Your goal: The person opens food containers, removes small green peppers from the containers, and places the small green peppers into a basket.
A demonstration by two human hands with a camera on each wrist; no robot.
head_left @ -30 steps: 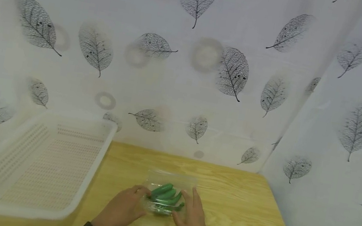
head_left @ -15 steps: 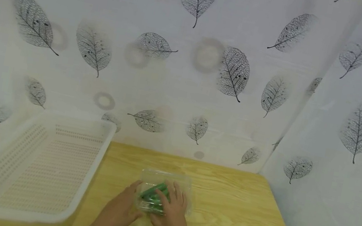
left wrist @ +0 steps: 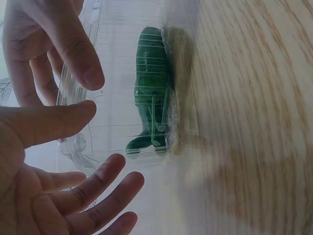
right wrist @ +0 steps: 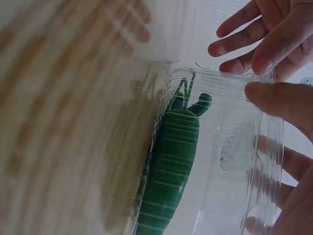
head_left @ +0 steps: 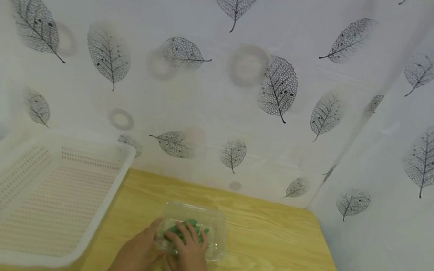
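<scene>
A clear plastic box stands on the wooden table with several green peppers inside; their thin stems show through its wall in both wrist views. My left hand is beside the left end of the box, thumb close to the front rim, fingers spread at the side. Over the front rim reaches my right hand, its spread fingers lying over the peppers and partly hiding them. In the right wrist view the right thumb is outside the front wall, while the other fingers show through the plastic.
To the left stands a large white perforated basket. Behind and to the right of the table hangs white sheeting with a grey leaf print. The table's right edge slants toward the front.
My right hand has moved from the right side of the box leftward over the peppers. The box has shifted left in view, and my left hand has gone slightly left with it.
</scene>
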